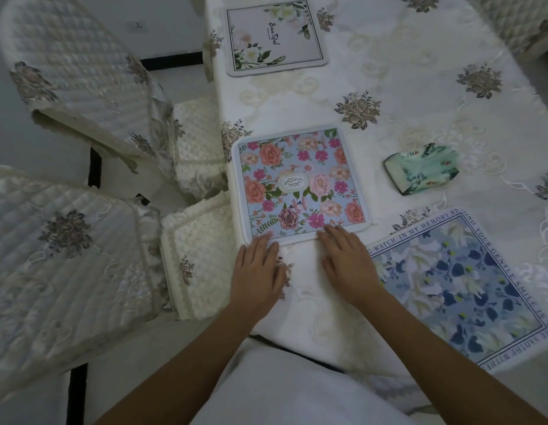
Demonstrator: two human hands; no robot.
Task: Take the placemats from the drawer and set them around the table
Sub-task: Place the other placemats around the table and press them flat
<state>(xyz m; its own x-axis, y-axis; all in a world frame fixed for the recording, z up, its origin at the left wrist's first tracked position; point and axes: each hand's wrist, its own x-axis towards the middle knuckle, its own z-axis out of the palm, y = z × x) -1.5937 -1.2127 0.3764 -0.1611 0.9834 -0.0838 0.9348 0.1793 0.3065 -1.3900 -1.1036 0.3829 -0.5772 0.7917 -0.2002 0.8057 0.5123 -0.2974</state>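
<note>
Pink-flowered placemat (300, 182), frame centre on the embroidered tablecloth (419, 87), both hands flat with fingertips on its near edge, left hand (255, 271), right hand (347, 265); blue-leaf placemat (469, 289) lower right, white-floral placemat (274, 36) top, green ceramic dish (421, 167) right.

Bare tablecloth (419, 72) lies open at the far right and between the pink floral placemat (300, 182) and the far white placemat (274, 36), a green dish (423, 168) stands right of the pink one, and two covered chairs (76, 72) crowd the left edge.
</note>
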